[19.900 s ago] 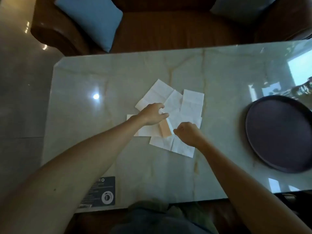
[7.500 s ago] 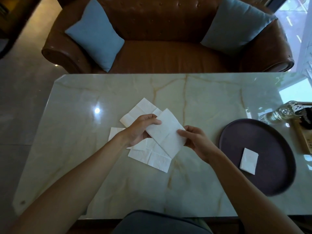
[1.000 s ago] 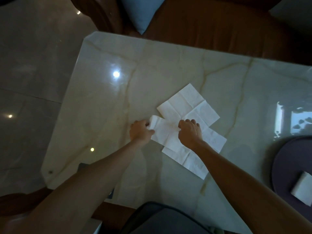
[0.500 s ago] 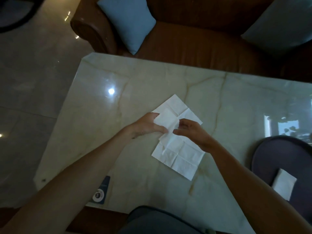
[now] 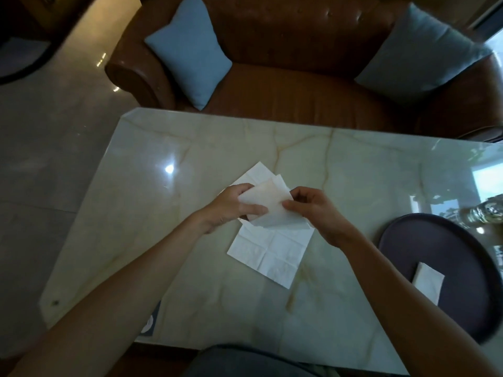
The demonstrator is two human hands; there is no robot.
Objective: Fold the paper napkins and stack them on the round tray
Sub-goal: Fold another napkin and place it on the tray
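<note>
Head view showed both hands, left [image 5: 231, 206] and right [image 5: 315, 210], pinching one napkin [image 5: 268, 206] above the tabletop [image 5: 353, 170]; tray [image 5: 435, 240] at 4 o'clock. Uneven grip could skew the fold.

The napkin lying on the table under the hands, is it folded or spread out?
Spread out. The napkin lies flat on the table, and its crease lines show as an open grid.

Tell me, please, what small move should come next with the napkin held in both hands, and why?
Probably carry it right and set it on the folded napkin already on the round tray. The held napkin, pinched between the left hand and right hand above the table, already looks folded.
</note>
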